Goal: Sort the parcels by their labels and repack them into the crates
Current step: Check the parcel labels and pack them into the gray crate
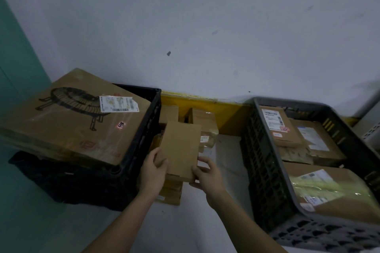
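A small plain cardboard parcel (181, 148) is held over a pile of parcels on the floor between two crates. My left hand (153, 172) grips its near left corner and my right hand (207, 176) grips its near right corner. No label shows on its upper face. The black crate (144, 129) on the left carries a large flat carton (72, 117) with a fan drawing and a white label. The grey crate (265, 162) on the right holds several labelled parcels (277, 127).
More small parcels (203, 123) lie stacked on the floor against the yellow skirting (205, 100) of the white wall. A second stack (171, 193) sits under my hands. A white perforated bin (373, 129) stands at the far right.
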Action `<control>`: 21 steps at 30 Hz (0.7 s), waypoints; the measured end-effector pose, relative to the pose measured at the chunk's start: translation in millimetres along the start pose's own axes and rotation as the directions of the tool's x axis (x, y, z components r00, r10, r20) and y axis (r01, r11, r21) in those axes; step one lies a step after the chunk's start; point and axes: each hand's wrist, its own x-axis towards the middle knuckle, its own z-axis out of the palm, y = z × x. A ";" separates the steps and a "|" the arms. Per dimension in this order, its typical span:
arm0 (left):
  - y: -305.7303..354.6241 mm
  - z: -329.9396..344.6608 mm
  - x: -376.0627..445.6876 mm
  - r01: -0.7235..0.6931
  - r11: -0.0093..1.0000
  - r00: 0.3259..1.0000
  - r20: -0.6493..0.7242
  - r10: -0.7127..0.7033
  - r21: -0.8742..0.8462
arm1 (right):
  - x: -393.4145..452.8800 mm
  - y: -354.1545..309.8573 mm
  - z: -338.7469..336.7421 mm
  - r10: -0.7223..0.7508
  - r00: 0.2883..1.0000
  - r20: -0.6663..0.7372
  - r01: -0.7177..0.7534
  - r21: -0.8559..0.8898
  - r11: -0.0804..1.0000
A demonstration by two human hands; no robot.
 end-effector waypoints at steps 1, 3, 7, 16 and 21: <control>0.6 2.0 -1.1 0.001 1.000 1.000 0.005 -0.001 0.002 | -0.1 -0.5 -1.7 -0.013 1.000 -0.008 0.013 -0.007 1.000; 4.2 5.4 -3.1 -0.016 1.000 1.000 0.022 0.015 0.026 | 0.4 -3.3 -4.1 -0.061 0.998 -0.027 0.060 -0.035 0.998; 22.6 9.5 -6.8 -0.048 0.989 0.999 0.007 0.048 0.142 | -2.2 -19.3 -4.8 -0.261 0.964 -0.048 0.254 -0.117 0.960; 73.4 16.4 -27.6 0.024 0.966 0.982 0.186 0.025 -0.258 | -10.4 -32.7 9.7 -0.629 0.776 0.039 0.599 -0.358 0.716; 83.4 12.8 -31.9 0.105 0.891 0.972 0.237 0.004 -0.443 | -17.9 -32.1 21.0 -0.733 0.663 0.151 0.678 -0.536 0.503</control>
